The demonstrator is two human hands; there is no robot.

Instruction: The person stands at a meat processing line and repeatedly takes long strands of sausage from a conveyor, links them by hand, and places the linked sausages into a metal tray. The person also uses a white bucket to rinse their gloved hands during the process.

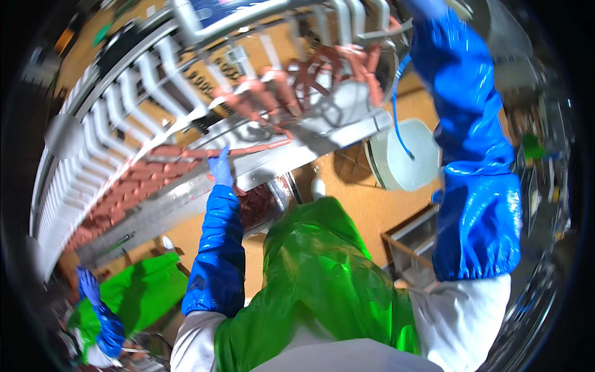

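My left hand (pixel 221 170), in a pale blue glove, is at a string of sausages (pixel 263 147) that runs along the long metal trough. Its fingers lie across the string and look closed on it, though blur softens them. Reddish bits show on both sides of that wrist. My right hand (pixel 429 8), gloved too, reaches up to the top edge by the machine's metal frame; its fingers are cut off and smeared. Linked sausages (pixel 282 93) hang from pale hooks (pixel 167 59) on the curved rail, and many more hang in rows (pixel 133 189) at the left.
Below the trough (pixel 338 135) stands a container of dark red meat (pixel 257 208). A whitish tub (pixel 412 158) with a blue hose (pixel 396 105) is at the right, above a metal-framed bin (pixel 415 239). A co-worker's gloved hand (pixel 88 285) and green apron show lower left.
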